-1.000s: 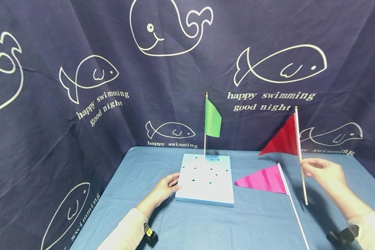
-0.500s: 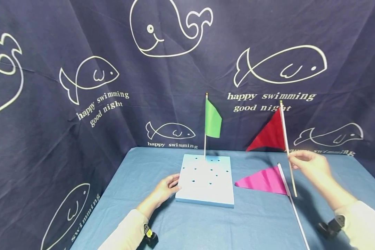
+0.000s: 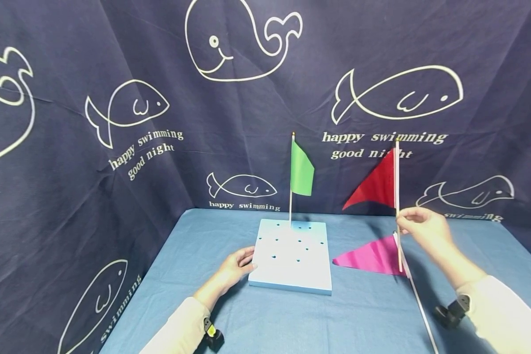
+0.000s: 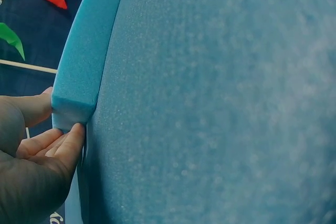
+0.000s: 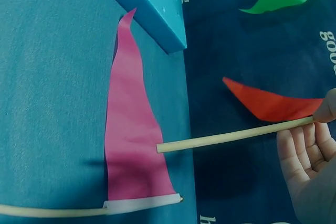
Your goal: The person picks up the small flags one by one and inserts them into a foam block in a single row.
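The left hand (image 3: 236, 265) grips the left edge of a light blue pegboard (image 3: 292, 280), a flat block with small holes; its thumb lies at the top face and its fingertips low on the side, close to the cloth, in the left wrist view. A green flag (image 3: 302, 172) stands upright in the board's far part. Between thumb and fingers, the right hand (image 3: 427, 231) pinches the wooden stick of a red triangular flag (image 3: 376, 182), held upright. The stick's lower end (image 5: 163, 148) overlaps a pink triangular flag (image 3: 373, 255) lying on the table.
Blue cloth (image 3: 358, 319) covers the table. Behind and to the left hangs a dark curtain (image 3: 230, 113) with white fish drawings and lettering. The pink flag's pole (image 3: 420, 307) runs toward the front edge, left of the right forearm.
The right hand has moved left with the red flag, whose stick has turned from leaning to nearly vertical, now over the pink flag. The left hand and board have stayed put.
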A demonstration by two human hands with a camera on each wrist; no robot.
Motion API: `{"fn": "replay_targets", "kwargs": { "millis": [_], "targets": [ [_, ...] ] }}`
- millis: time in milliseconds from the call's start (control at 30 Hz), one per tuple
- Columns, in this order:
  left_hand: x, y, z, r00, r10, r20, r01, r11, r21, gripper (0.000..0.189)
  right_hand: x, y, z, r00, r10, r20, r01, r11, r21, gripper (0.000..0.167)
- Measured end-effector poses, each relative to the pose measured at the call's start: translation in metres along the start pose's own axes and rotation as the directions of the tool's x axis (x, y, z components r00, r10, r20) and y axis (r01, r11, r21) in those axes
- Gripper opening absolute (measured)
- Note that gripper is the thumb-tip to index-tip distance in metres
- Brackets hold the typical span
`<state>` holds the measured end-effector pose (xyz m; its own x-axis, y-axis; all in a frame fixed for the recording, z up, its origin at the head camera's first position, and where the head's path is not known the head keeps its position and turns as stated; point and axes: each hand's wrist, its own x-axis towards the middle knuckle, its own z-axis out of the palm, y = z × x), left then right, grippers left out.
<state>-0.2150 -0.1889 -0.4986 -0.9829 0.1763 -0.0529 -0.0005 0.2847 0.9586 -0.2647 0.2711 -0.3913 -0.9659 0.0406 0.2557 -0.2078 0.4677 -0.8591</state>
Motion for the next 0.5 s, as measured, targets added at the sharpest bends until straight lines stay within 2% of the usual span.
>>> {"fn": "replay_targets", "kwargs": {
  "millis": [233, 500],
  "targets": [
    [-0.002, 0.003, 0.000, 1.000, -0.008, -0.003, 0.008, 1.000, 0.002, 0.055, 0.002, -0.009, 0.010, 0.999, -0.029, 0.017, 0.029, 1.000, -0.010, 0.024],
    [-0.001, 0.002, 0.000, 1.000, -0.002, -0.002, 0.002, 1.000, 0.001, 0.054, 0.006, -0.015, 0.023, 0.998, -0.063, 0.029, 0.061, 0.996, 0.058, 0.016]
  ]
}}
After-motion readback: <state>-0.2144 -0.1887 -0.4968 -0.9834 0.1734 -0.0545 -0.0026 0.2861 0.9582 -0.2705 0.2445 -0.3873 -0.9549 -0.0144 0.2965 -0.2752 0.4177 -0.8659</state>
